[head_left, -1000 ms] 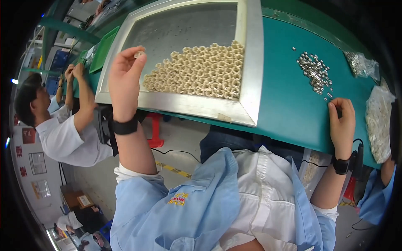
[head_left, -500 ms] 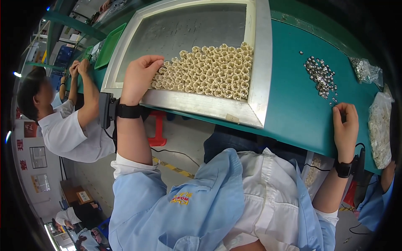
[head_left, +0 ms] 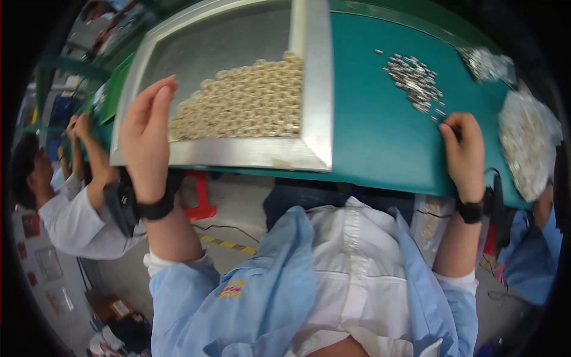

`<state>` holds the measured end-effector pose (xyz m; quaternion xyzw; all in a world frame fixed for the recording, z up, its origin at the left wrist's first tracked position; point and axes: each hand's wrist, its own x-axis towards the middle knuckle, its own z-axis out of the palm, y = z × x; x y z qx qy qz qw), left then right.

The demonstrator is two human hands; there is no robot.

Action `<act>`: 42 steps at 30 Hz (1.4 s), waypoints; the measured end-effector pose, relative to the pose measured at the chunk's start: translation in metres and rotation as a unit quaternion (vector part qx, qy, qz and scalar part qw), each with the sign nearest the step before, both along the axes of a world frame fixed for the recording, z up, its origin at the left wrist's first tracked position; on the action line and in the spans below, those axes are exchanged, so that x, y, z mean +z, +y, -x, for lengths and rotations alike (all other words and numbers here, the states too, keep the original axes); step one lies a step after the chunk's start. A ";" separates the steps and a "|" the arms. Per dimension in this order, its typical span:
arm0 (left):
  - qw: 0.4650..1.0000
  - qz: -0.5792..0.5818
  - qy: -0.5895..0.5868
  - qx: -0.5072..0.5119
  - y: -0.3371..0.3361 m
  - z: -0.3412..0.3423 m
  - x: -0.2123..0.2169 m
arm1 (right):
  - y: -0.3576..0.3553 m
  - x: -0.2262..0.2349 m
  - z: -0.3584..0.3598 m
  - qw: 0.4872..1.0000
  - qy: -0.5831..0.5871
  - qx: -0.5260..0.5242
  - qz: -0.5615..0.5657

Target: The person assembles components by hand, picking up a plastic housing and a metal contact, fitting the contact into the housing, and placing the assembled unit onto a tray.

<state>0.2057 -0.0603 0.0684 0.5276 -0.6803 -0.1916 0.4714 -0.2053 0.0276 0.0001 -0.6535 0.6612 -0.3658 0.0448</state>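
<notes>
Rows of small cream cup-like pieces stand packed together inside a silver metal frame with a grey sheet. My left hand is over the frame's left side, beside the pieces' left end. Its thumb and forefinger are pinched together; blur hides anything between them. At the right, my right hand rests its bent, closed fingertips on the green tabletop. Those fingertips are just below a loose pile of small shiny metal parts. Whatever they grip is hidden.
Clear plastic bags lie on the right: one with metal parts, a larger one with pale pieces. A green tray stands beyond the frame at left. A co-worker in white works there; another person's blue sleeve shows at right.
My left hand has lifted off the end of the cream pieces and drawn back toward me. My right hand stays by the metal parts. The whole view has shifted.
</notes>
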 end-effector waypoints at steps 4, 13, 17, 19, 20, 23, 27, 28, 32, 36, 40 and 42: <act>0.994 -0.010 0.080 -0.077 0.041 0.057 0.004 | 0.000 -0.005 0.002 0.998 0.057 -0.003 0.030; 0.916 -0.019 0.006 -0.402 0.085 0.169 -0.019 | 0.009 -0.005 0.003 0.988 -0.132 -0.068 0.036; 0.925 0.053 -0.020 -0.376 0.074 0.200 -0.052 | 0.013 0.003 0.021 0.975 -0.216 -0.044 -0.025; 0.929 0.037 -0.001 -0.368 0.068 0.209 -0.062 | 0.016 0.010 0.038 0.979 -0.192 -0.069 0.019; 0.935 0.018 0.010 -0.354 0.065 0.211 -0.065 | 0.016 0.015 0.048 0.979 -0.180 -0.080 0.042; 0.941 0.006 0.009 -0.339 0.059 0.211 -0.066 | 0.008 0.029 0.101 0.964 -0.082 -0.162 0.194; 0.934 0.023 -0.020 -0.355 0.062 0.214 -0.064 | 0.003 0.035 0.219 0.956 0.081 -0.280 0.016; 0.934 0.025 -0.022 -0.355 0.062 0.213 -0.063 | -0.002 0.032 0.230 0.946 0.091 -0.291 -0.107; 0.934 0.036 -0.029 -0.355 0.064 0.213 -0.062 | -0.021 0.016 0.239 0.947 0.030 -0.291 -0.130; 0.933 0.034 -0.036 -0.356 0.063 0.210 -0.064 | -0.026 0.016 0.233 0.947 0.171 -0.271 -0.023; 0.931 0.031 -0.029 -0.363 0.063 0.209 -0.063 | -0.015 0.035 0.228 0.952 0.037 -0.297 0.066; 0.931 0.026 -0.031 -0.362 0.062 0.210 -0.064 | -0.007 0.040 0.211 0.960 -0.100 -0.247 0.087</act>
